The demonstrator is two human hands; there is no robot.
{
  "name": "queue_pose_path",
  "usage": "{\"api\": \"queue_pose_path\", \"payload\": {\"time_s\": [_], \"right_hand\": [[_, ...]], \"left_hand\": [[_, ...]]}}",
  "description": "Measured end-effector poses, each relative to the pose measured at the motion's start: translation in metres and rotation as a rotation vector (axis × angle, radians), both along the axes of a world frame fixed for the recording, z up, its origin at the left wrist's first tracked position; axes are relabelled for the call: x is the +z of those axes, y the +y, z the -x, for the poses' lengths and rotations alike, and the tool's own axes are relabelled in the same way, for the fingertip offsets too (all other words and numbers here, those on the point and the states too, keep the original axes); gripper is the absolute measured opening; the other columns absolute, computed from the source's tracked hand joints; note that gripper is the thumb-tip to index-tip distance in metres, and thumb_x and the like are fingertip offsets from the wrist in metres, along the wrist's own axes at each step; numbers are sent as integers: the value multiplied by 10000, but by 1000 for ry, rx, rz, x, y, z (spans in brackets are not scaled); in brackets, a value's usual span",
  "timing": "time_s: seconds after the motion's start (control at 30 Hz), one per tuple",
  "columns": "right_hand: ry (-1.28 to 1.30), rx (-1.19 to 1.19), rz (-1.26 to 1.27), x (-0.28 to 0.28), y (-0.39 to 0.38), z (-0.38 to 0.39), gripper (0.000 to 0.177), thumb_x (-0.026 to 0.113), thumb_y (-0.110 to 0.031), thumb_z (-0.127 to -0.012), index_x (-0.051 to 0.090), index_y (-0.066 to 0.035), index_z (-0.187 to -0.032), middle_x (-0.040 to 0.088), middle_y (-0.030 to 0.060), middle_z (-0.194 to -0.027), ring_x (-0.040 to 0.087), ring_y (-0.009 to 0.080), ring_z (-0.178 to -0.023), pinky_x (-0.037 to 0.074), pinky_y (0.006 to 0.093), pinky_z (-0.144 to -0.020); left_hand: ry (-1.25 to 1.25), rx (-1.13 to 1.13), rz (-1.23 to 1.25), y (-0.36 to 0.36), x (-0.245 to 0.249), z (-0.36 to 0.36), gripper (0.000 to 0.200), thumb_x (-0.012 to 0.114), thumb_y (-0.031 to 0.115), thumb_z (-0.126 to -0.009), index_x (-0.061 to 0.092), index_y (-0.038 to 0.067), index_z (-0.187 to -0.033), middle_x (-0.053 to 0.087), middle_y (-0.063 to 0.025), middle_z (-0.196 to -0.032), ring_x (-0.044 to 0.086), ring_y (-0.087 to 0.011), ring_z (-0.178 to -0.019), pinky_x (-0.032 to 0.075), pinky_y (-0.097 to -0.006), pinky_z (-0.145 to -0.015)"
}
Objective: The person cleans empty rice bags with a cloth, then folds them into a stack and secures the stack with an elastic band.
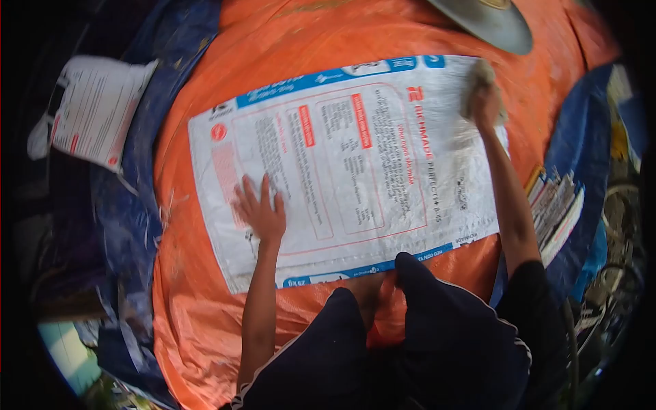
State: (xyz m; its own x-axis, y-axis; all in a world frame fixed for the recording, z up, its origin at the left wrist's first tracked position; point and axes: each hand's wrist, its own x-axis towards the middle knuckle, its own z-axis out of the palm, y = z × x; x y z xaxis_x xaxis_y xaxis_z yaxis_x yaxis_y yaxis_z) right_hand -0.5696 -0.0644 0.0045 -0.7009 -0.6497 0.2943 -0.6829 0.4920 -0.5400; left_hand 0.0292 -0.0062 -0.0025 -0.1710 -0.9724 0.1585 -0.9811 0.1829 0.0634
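A large white printed sack (383,164) with blue bands along its edges lies flat in front of my knees. My left hand (261,210) rests on its left part, fingers spread and holding nothing. At the far right end of the sack, my right hand (486,102) is closed around a greyish-beige rag (484,72) pressed against the sack's surface. The rag and that hand are slightly blurred. Part of the sack's upper right corner is hidden beneath the rag.
An orange tarp (195,328) spreads under the sack, with a blue tarp (126,225) along the left. A stuffed white bag (102,113) sits at left. Folded sacks (557,212) are stacked at right. A grey-green hat-like object (488,24) lies at the top.
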Motion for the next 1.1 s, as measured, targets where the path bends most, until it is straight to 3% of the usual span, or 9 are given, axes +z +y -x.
{"api": "queue_pose_path", "payload": {"time_s": [0.13, 0.3, 0.4, 0.43, 0.57, 0.73, 0.83, 0.97, 1.1], "right_hand": [[-533, 279, 228, 71, 47, -134, 438, 475, -392, -1032, 631, 12, -1102, 701, 129, -864, 674, 272, -742, 501, 460, -671], [-1496, 737, 68, 101, 111, -308, 425, 467, -288, -1068, 534, 9, -1365, 610, 136, -1297, 583, 191, -1175, 435, 322, -1023], [-1417, 779, 158, 128, 147, -300, 354, 492, -124, -1043, 520, 21, -1365, 619, 158, -1289, 594, 198, -1199, 442, 337, -1029], [-1169, 687, 60, 124, 164, -276, 322, 506, -119, -1035, 542, 31, -1317, 654, 154, -1215, 604, 194, -1180, 442, 342, -1033], [-992, 114, 163, 103, 269, -190, 227, 571, -138, -986, 618, 42, -1115, 664, 109, -1011, 659, 196, -927, 533, 306, -805], [-886, -490, 101, 54, 372, -130, 461, 695, -292, -924, 550, 9, -1241, 582, 118, -1218, 558, 218, -1122, 479, 365, -885], [-1099, -558, 88, 40, 368, -113, 458, 707, -311, -911, 568, -17, -1233, 591, 97, -1200, 564, 224, -1109, 470, 375, -887], [-1876, -470, 726, -21, 342, -78, 381, 669, -249, -948, 572, -70, -1270, 591, 115, -1291, 590, 273, -1155, 495, 433, -962], [-1681, -270, 619, -16, 303, -61, 453, 578, -214, -1005, 458, -44, -1407, 579, 123, -1335, 594, 285, -1172, 506, 439, -982]], "left_hand": [[416, -66, -64, 17, 20, 26, 546, 629, 362, -940, 519, 131, -1423, 355, -174, -1560, 273, -411, -1462, 191, -557, -1180], [1892, 274, -867, 37, 78, 101, 785, 702, 436, -912, 355, 64, -1509, 479, -134, -1446, 461, -225, -1321, 358, -381, -1103], [1659, 489, -821, 50, 77, 59, 518, 672, 326, -944, 563, 42, -1364, 669, -45, -1132, 663, -161, -897, 563, -325, -621], [1652, 649, -795, 55, 109, 48, 537, 736, 187, -899, 527, 6, -1360, 646, -73, -1211, 645, -188, -1048, 549, -316, -868], [1528, 715, -177, 94, 119, -91, 550, 732, 146, -898, 508, 24, -1385, 600, -81, -1288, 611, -198, -1105, 522, -338, -935], [981, 1087, -252, 136, 79, -287, 646, 781, 250, -849, 497, 39, -1389, 574, -100, -1325, 588, -212, -1147, 499, -349, -966], [825, 1109, -453, 137, 79, -298, 649, 788, 266, -835, 502, 43, -1373, 580, -115, -1316, 594, -230, -1144, 499, -364, -962], [857, 926, -674, 108, 68, -247, 654, 797, 287, -816, 508, 49, -1352, 587, -134, -1303, 602, -255, -1140, 500, -383, -956], [866, 766, -799, 84, 63, -196, 658, 806, 307, -797, 514, 55, -1331, 595, -154, -1290, 610, -281, -1136, 501, -403, -949]]}}
